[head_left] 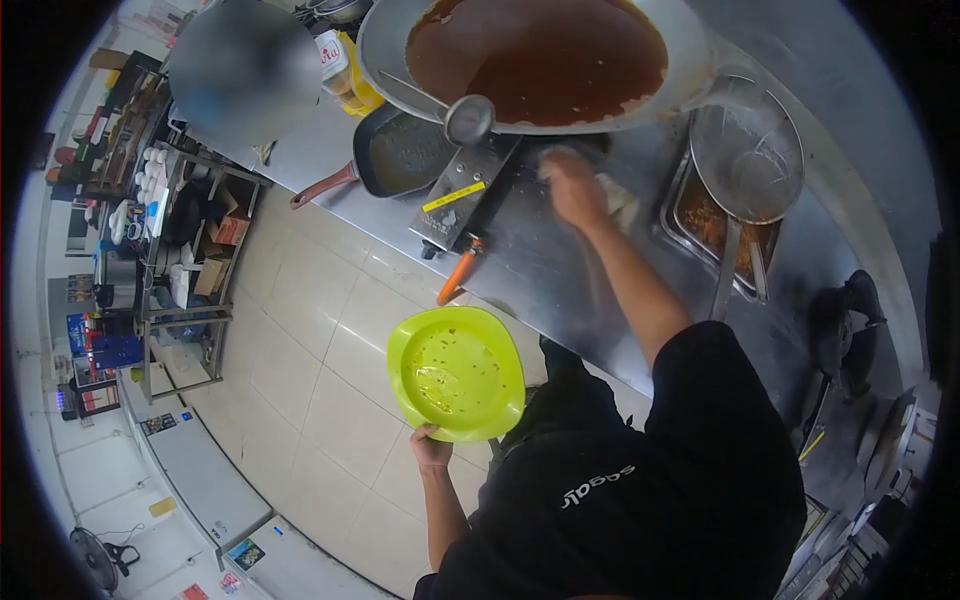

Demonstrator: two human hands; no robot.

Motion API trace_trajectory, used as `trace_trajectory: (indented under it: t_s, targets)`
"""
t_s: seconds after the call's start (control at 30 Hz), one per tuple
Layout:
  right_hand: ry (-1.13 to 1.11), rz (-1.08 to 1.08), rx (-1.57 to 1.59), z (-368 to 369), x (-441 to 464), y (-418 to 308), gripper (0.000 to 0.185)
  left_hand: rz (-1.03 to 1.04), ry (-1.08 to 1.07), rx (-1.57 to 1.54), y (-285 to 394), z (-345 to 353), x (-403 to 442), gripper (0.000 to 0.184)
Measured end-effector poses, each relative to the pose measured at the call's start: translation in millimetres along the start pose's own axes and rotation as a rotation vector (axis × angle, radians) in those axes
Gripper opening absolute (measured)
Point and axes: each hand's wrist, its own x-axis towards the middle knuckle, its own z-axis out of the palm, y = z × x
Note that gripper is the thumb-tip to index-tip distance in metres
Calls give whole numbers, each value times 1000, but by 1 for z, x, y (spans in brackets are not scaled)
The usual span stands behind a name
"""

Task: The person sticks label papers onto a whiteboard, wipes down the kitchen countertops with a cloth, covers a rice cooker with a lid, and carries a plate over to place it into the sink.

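My left hand (429, 445) grips the near rim of a lime-green plastic basin (455, 370) and holds it over the floor, beside the counter's edge. Small brown bits and wet shine dot its inside. Blurred by motion, my right hand (574, 190) presses a pale cloth (618, 203) on the steel counter (560, 260), just below a large wok (690, 65) of reddish-brown liquid. The cloth shows on both sides of the hand; the fingertips are not sharp.
Left of my right hand are a small gas stove (455, 190), a square pan (400, 150), an orange-handled tool (460, 272) and a ladle (469, 120). A round strainer (748, 150) rests over a metal tray (690, 215) on the right. Shelving (185, 320) stands across the tiled floor.
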Motion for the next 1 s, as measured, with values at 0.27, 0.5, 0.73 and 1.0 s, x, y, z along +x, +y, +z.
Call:
trace_trajectory:
  t_s: [0.27, 0.5, 0.73, 1.0]
  targets:
    - [-308, -171, 553, 0, -115, -146, 30, 137, 15, -50, 4, -37, -42, 61]
    - [20, 312, 885, -96, -89, -97, 25, 262, 40, -126, -5, -77, -89, 62]
    - [121, -57, -14, -30, -81, -41, 30, 329, 60, -158, -20, -93, -126, 62]
    - [-230, -90, 540, -36, -188, -187, 32, 377, -4, -143, -2, -73, -101, 61]
